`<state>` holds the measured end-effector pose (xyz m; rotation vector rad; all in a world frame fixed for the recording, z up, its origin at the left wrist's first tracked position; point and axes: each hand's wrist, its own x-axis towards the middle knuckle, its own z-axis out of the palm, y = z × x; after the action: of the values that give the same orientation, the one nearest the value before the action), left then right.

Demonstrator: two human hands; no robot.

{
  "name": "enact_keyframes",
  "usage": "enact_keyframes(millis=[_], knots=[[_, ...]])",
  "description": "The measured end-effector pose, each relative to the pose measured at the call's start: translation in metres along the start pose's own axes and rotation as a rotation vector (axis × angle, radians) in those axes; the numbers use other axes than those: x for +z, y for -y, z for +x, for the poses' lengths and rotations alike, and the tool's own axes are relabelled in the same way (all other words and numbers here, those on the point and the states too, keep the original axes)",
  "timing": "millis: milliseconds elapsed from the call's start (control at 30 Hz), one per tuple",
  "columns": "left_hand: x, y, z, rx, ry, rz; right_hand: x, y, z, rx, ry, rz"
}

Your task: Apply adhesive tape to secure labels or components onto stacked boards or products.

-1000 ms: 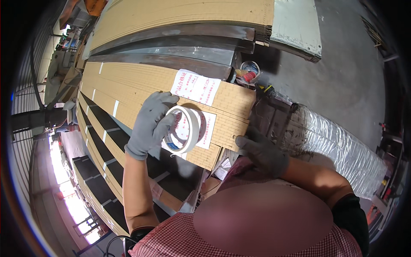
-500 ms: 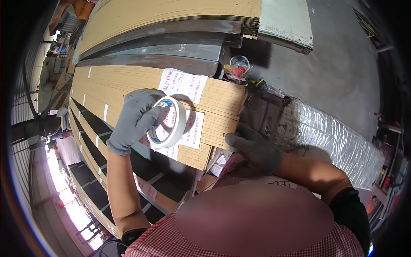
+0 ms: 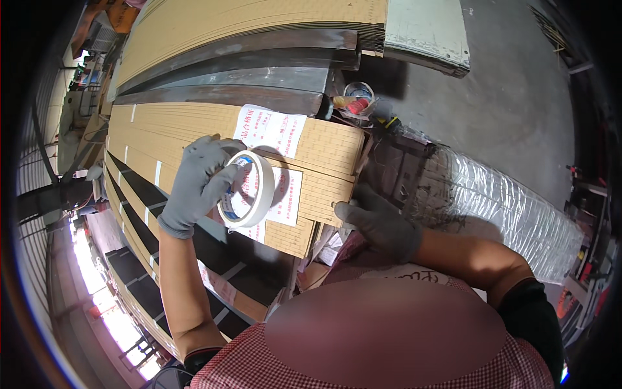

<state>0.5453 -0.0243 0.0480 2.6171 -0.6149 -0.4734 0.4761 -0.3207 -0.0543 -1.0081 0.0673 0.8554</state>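
Note:
My left hand (image 3: 194, 188), in a grey glove, pinches a roll of white tape (image 3: 265, 194) by its left side. The roll hangs tilted above a stack of long brown cardboard cartons (image 3: 327, 146). White paper labels with red print, one at the back (image 3: 267, 133) and one nearer (image 3: 289, 194), lie on the cartons; the roll partly covers the nearer one. At the right end of the stack, my gloved right hand (image 3: 385, 227) grips a carton's end, thumb on the top edge and fingers over the end face, partly in shadow.
Dark metal beams (image 3: 272, 97) lie behind the cartons, with more cardboard (image 3: 259, 19) beyond. A small container (image 3: 358, 94) of odds and ends stands at their right end. Silver-wrapped bundles (image 3: 499, 207) lie to the right. Black-topped long pieces (image 3: 243, 259) lie nearer on the left.
The whole view has shifted slightly to the left. My left hand still has the tape roll, and my right hand stays at the carton's end.

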Motion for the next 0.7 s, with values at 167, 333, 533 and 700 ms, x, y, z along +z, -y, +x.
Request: enact_keyframes(millis=[167, 333, 533, 700], knots=[[0.007, -0.005, -0.005, 0.031, -0.088, 0.012, 0.001, -0.001, -0.001, 0.019, -0.023, -0.009], [0.009, -0.005, -0.007, 0.038, -0.070, 0.049, -0.004, -0.022, 0.009, -0.023, 0.033, 0.114], [0.009, -0.004, -0.008, 0.045, -0.062, 0.043, -0.004, -0.022, 0.010, -0.081, 0.059, 0.112], [0.006, -0.002, -0.009, 0.012, 0.009, 0.059, -0.004, -0.020, 0.010, -0.088, 0.052, 0.083]])
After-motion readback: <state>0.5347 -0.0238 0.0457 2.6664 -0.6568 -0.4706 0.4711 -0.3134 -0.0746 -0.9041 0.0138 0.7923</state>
